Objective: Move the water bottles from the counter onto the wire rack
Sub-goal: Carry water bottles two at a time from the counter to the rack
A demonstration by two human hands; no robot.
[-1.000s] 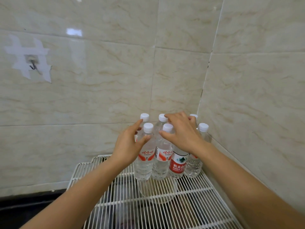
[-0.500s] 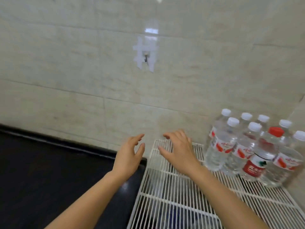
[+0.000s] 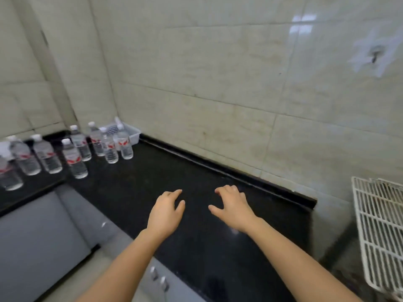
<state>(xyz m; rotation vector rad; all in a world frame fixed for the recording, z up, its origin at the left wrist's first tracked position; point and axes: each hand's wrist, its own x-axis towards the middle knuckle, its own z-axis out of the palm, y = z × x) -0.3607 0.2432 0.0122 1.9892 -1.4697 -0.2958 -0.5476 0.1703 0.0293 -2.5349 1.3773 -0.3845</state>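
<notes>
Several clear water bottles (image 3: 75,159) with white caps and red labels stand on the black counter (image 3: 152,182) at the far left, in a loose row that reaches the back corner. My left hand (image 3: 166,211) and my right hand (image 3: 232,205) hover over the counter's middle, palms down, fingers spread, both empty. The white wire rack (image 3: 379,232) shows only by its left end at the right edge. The bottles on the rack are out of view.
A white plastic basket (image 3: 128,132) sits in the back corner behind the bottles. Beige tiled walls close the back and left. A wall hook (image 3: 375,55) with tape hangs upper right. Grey cabinet fronts (image 3: 32,236) lie below the counter's front edge.
Both hands left the bottles on the rack and swung left with my view. The rack has slid to the right edge, and the counter's bottles have come into sight.
</notes>
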